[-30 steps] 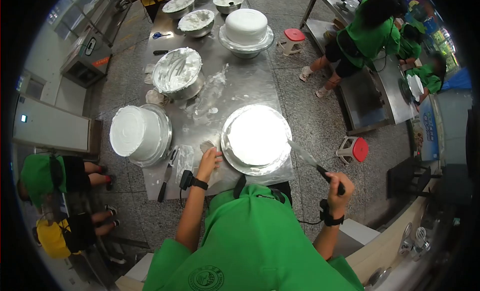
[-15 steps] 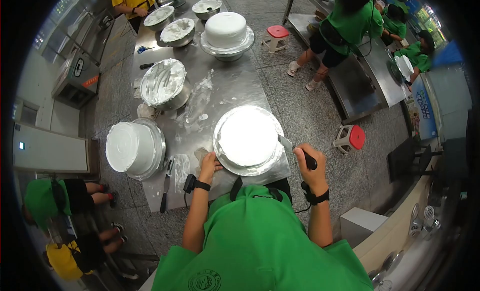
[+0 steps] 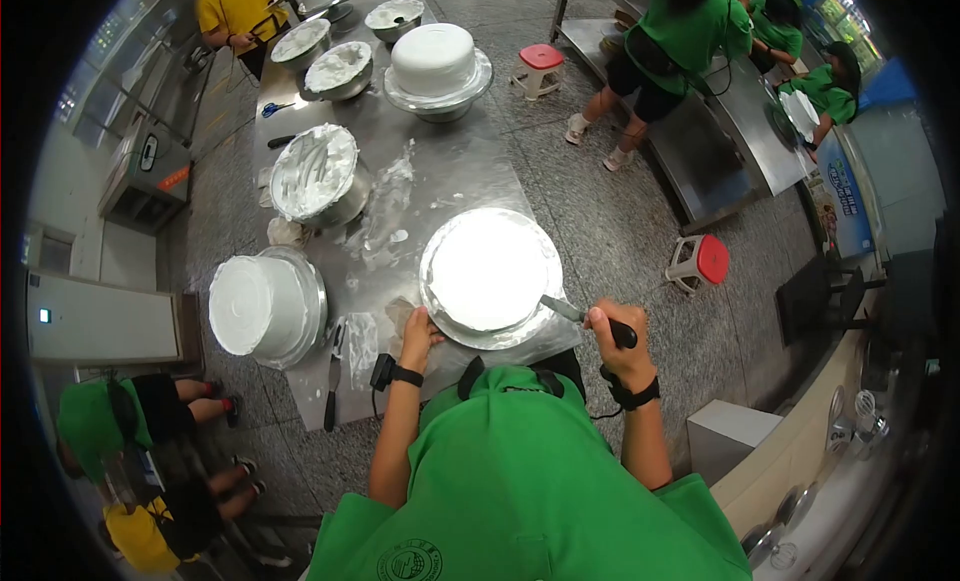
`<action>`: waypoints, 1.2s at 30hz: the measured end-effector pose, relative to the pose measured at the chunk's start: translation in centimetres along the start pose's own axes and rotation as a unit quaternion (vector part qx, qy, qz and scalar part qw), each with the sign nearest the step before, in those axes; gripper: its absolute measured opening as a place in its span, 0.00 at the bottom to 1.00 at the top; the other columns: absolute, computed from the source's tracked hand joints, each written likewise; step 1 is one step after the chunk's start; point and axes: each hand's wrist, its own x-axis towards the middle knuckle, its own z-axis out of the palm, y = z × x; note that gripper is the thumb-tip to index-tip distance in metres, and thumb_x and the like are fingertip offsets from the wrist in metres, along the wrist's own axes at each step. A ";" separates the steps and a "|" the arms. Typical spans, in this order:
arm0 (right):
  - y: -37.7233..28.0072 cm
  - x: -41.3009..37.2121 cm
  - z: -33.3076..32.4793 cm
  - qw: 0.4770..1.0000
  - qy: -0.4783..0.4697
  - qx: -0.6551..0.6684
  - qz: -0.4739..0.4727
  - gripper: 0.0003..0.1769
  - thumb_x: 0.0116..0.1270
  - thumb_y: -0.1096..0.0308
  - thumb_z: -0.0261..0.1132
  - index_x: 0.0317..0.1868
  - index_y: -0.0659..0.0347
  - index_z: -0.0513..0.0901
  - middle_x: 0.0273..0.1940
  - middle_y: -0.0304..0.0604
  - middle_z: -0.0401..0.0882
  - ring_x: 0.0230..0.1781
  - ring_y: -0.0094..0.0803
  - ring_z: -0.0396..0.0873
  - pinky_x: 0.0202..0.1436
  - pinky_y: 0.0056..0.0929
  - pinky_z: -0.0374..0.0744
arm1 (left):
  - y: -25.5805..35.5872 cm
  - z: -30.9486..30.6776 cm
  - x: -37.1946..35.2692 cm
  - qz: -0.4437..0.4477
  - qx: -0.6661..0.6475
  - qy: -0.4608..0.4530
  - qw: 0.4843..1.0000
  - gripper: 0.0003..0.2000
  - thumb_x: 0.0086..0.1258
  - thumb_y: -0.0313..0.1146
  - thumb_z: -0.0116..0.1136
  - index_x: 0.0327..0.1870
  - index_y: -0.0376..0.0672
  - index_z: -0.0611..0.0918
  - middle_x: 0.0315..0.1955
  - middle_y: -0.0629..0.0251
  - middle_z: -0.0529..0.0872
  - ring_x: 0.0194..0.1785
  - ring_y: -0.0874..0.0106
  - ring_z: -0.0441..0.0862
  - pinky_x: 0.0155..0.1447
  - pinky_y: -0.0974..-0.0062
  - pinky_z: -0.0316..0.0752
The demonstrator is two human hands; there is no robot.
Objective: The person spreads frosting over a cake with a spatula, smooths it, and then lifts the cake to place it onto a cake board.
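Black handle in closed right hand, held the spatula near the 4 o'clock edge of the cake, at 12 o'clock ahead. Touched the tray at 8 o'clock, left hand loosely open. Judged coating soft, easily dented; best lifted by tray.

the bright round cake sits on a round stand at the near end of the metal surface. the right grip holds a spatula, its tip at the cake's lower right edge. the left grip is at the stand's rim, lower left of the cake. farther left are a second spatula and another white cake; beyond it, up and left, stands a bowl of cream.
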 end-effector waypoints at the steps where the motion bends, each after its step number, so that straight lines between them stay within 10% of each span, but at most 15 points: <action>1: -0.2 -0.1 0.1 1.000 -0.013 0.001 -0.008 0.17 0.70 0.63 0.59 0.23 0.62 0.79 0.17 0.46 0.73 0.15 0.41 0.74 0.21 0.35 0.69 | 0.0 0.0 -0.1 -0.001 0.001 -0.001 1.000 0.17 0.81 0.44 0.42 0.58 0.42 0.74 0.46 0.66 0.84 0.41 0.76 0.82 0.37 0.78 0.79; 22: -3.5 1.7 4.1 0.989 -0.084 -0.058 -0.105 0.16 0.68 0.64 0.64 0.22 0.59 0.77 0.13 0.46 0.70 0.11 0.42 0.71 0.17 0.35 0.68 | -4.4 0.0 -3.2 -0.041 -0.050 -0.073 0.995 0.19 0.80 0.46 0.46 0.57 0.38 0.74 0.46 0.61 0.83 0.46 0.68 0.86 0.40 0.78 0.79; 36: -2.1 0.2 6.7 0.993 -0.086 -0.074 -0.010 0.21 0.73 0.60 0.59 0.22 0.61 0.71 0.14 0.50 0.66 0.13 0.48 0.71 0.18 0.41 0.66 | -1.5 0.2 -1.8 -0.018 -0.118 -0.048 0.992 0.16 0.82 0.44 0.43 0.57 0.43 0.75 0.43 0.68 0.84 0.43 0.76 0.80 0.45 0.75 0.77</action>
